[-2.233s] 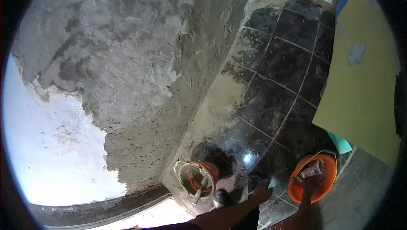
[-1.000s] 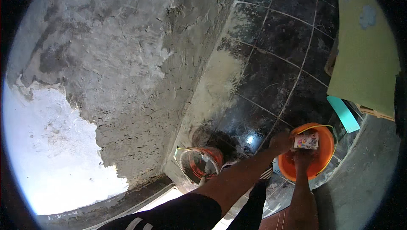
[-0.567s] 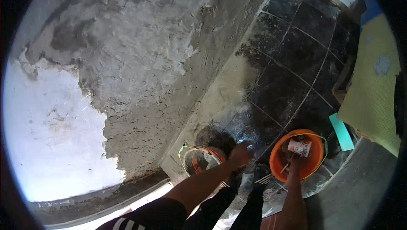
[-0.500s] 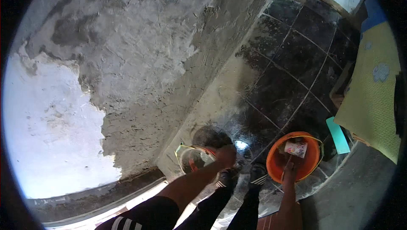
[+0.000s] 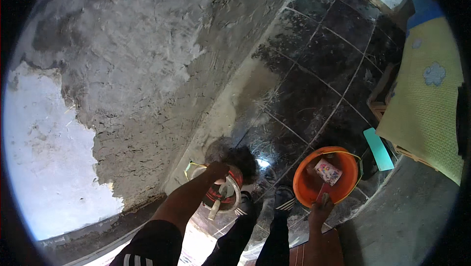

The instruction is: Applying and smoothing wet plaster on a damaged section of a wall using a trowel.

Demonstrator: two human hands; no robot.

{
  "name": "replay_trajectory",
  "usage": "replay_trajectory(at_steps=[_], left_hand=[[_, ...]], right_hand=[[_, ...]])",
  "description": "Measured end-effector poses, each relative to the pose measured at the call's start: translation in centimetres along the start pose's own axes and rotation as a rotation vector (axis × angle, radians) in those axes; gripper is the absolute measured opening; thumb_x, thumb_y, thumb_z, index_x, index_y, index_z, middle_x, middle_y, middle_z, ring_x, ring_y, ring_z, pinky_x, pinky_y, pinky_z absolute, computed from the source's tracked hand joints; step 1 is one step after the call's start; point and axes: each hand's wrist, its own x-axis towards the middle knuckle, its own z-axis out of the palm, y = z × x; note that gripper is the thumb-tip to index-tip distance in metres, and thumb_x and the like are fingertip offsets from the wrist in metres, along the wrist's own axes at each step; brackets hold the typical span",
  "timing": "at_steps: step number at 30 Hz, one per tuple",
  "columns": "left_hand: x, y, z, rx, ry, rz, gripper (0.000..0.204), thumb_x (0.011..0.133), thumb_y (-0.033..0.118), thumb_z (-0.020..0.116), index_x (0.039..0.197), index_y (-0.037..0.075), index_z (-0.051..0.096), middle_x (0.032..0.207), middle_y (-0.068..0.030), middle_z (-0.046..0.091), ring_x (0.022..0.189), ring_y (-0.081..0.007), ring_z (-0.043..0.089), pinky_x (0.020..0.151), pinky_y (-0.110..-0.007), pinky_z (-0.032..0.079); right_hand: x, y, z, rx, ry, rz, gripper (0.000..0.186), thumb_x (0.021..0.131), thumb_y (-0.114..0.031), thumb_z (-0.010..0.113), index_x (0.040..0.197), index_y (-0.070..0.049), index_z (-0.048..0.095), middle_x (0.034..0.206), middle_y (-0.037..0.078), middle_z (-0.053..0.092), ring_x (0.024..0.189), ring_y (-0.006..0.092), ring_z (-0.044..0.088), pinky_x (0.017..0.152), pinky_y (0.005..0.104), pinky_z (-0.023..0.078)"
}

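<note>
My left hand (image 5: 217,171) is closed at the far side of a bucket with a red inside (image 5: 235,175), by my left foot. Its fingers are partly hidden, so I cannot make out what they grip. A short pale handle (image 5: 214,210) juts over that bucket's near rim. My right hand (image 5: 321,208), at the near rim of a wide orange bucket (image 5: 351,168), is closed on a flat reddish piece (image 5: 324,192). This piece points into the bucket, next to a pale container with a colourful pattern (image 5: 327,172) lying tilted inside.
A rough plastered wall (image 5: 147,70) with a white patch (image 5: 49,158) rises on the left. Dark floor tiles (image 5: 314,79) run along it. On the right are a turquoise board (image 5: 378,149) and a yellow cloth (image 5: 422,104) draped over a wooden frame. My shoes (image 5: 283,198) stand between the buckets.
My left hand has moved left, from beside the left bucket to over its far side. The pale handle now shows at its rim. The whole view has shifted slightly.
</note>
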Motion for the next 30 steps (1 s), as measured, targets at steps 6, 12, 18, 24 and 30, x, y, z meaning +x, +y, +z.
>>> replay_trajectory(at_steps=[6,12,18,24,30], left_hand=[[5.3,1.3,-13.3,-0.096,0.076,-0.065,0.025,0.078,0.025,0.066,0.093,0.008,0.076,0.099,-0.0222,0.073,0.095,-0.0387,0.071,0.079,-0.049,0.058],[11.9,-1.2,-27.8,-0.217,0.429,-0.101,0.042,0.087,0.045,0.067,0.095,0.004,0.069,0.099,-0.0236,0.07,0.097,-0.0405,0.068,0.087,-0.05,0.053],[16.1,-2.5,-36.3,-0.726,0.579,-0.359,0.041,0.088,0.044,0.07,0.102,0.006,0.072,0.094,-0.0186,0.072,0.09,-0.0353,0.07,0.079,-0.049,0.054],[18.0,0.8,-36.5,-1.098,0.531,-0.489,0.042,0.098,0.04,0.065,0.099,-0.002,0.067,0.068,-0.0098,0.064,0.069,-0.0206,0.065,0.059,-0.038,0.052],[20.9,4.5,-33.1,-2.135,0.835,-0.205,0.026,0.104,0.024,0.052,0.114,0.006,0.067,0.094,-0.0095,0.07,0.081,-0.0192,0.069,0.067,-0.033,0.058]], right_hand=[[-0.8,0.0,-0.2,-0.163,-0.069,-0.112,0.059,0.087,-0.01,0.066,0.138,0.004,0.04,0.13,0.022,0.043,0.125,0.0369,0.047,0.109,0.049,0.04],[-0.9,-1.6,-0.2,-0.106,-0.044,-0.124,0.065,0.085,-0.024,0.067,0.138,0.005,0.043,0.129,0.029,0.048,0.125,0.0485,0.044,0.112,0.055,0.031],[-0.2,-4.6,-1.4,-0.098,-0.023,-0.104,0.064,0.074,-0.009,0.072,0.132,0.005,0.05,0.128,0.028,0.053,0.126,0.0469,0.046,0.11,0.0545,0.035],[5.2,-7.0,-1.6,-0.209,-0.172,-0.25,0.056,0.069,-0.003,0.07,0.124,-0.004,0.06,0.122,0.021,0.061,0.122,0.0426,0.053,0.106,0.051,0.042],[9.5,-6.4,0.9,-0.413,-0.365,-0.385,0.038,0.076,-0.007,0.068,0.114,-0.009,0.071,0.126,0.02,0.066,0.125,0.0414,0.055,0.108,0.0502,0.042]])
